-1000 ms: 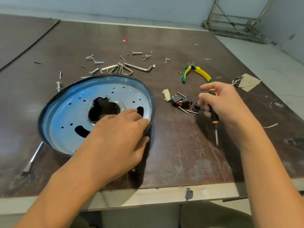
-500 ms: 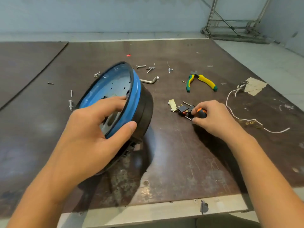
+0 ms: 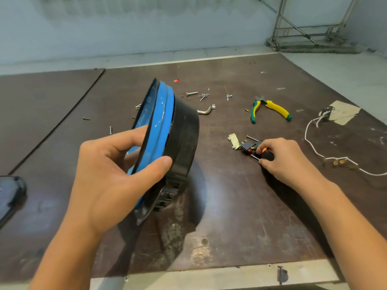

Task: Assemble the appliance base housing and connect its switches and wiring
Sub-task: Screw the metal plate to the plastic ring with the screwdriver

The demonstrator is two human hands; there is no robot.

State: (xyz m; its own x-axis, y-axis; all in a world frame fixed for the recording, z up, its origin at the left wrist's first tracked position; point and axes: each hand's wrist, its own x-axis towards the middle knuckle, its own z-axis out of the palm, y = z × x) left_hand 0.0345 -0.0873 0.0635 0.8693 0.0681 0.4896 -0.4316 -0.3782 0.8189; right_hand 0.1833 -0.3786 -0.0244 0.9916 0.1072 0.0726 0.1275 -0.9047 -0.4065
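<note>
My left hand (image 3: 109, 181) grips the rim of the round base housing (image 3: 182, 139), thumb on its blue band and fingers inside. The black and blue housing stands tilted up on edge, lifted off the table. My right hand (image 3: 287, 160) holds a screwdriver with an orange and black handle (image 3: 268, 153) and rests on the table. Its fingertips touch a small pile of black and red switches (image 3: 249, 147) and bolts. A white wire (image 3: 314, 147) with brass terminals lies to the right.
Yellow and green pliers (image 3: 270, 108) lie behind the switches. Loose screws (image 3: 201, 95) and a hex key (image 3: 206, 110) are scattered behind the housing. A dark glossy part (image 3: 10, 193) shows at the left edge. A paper scrap (image 3: 343, 114) lies at far right.
The housing went from lying flat to tipped up on edge and lifted by my left hand. My right hand came down with the screwdriver onto the pile of switches.
</note>
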